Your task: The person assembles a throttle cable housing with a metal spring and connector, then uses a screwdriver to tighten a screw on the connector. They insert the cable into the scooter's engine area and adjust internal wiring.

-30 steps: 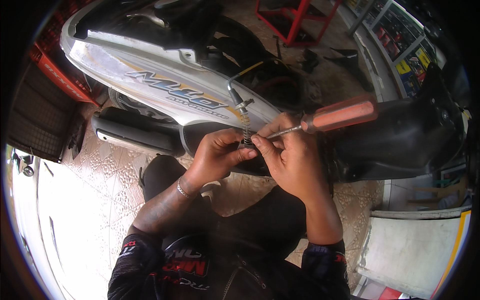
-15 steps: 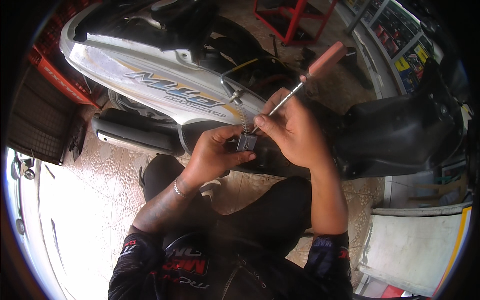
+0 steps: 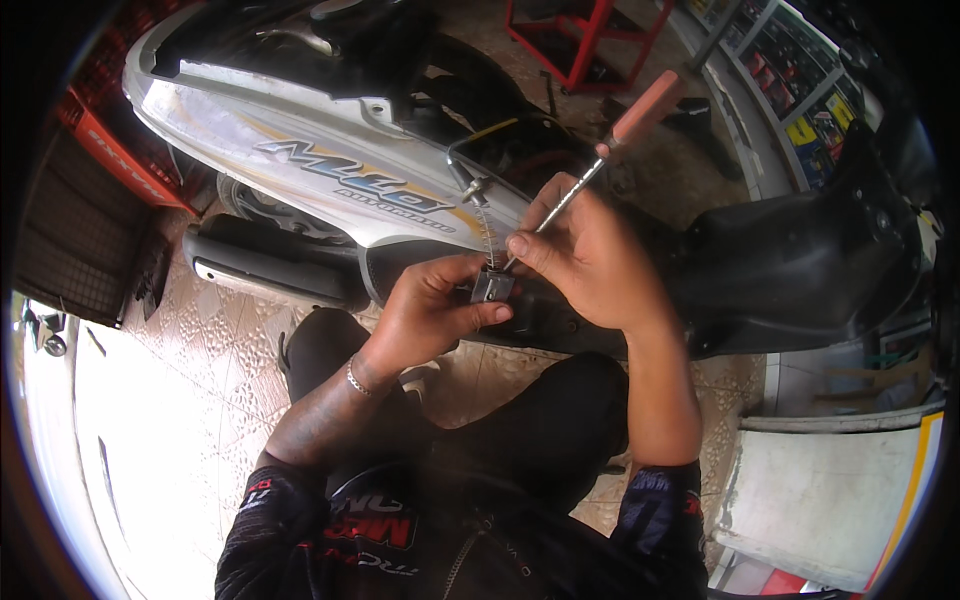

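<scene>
My left hand [image 3: 425, 310] grips a small grey metal block [image 3: 492, 286] between thumb and fingers. A coiled spring [image 3: 487, 228] rises from the block to a metal fitting [image 3: 476, 188] on a bent tube and cable [image 3: 456, 158]. My right hand [image 3: 575, 260] is closed on a screwdriver [image 3: 577, 187], held slanting with its translucent red handle [image 3: 645, 106] up and right. The shaft's lower end is at the block, beside the spring's foot; the exact tip is hard to make out. Both hands are in front of the scooter's white side panel [image 3: 270, 170].
A black footboard [image 3: 270, 268] runs along the scooter, with a large black plastic part [image 3: 800, 270] to the right. A red cart [image 3: 570, 75] stands behind. A glass display case [image 3: 790, 90] is at upper right, a pale panel [image 3: 820, 500] at lower right, tiled floor [image 3: 230, 360] below.
The screwdriver has swung from nearly level, handle to the right, to a steep slant, handle raised. The grey block in my left hand has come into view, and my right wrist has shifted right.
</scene>
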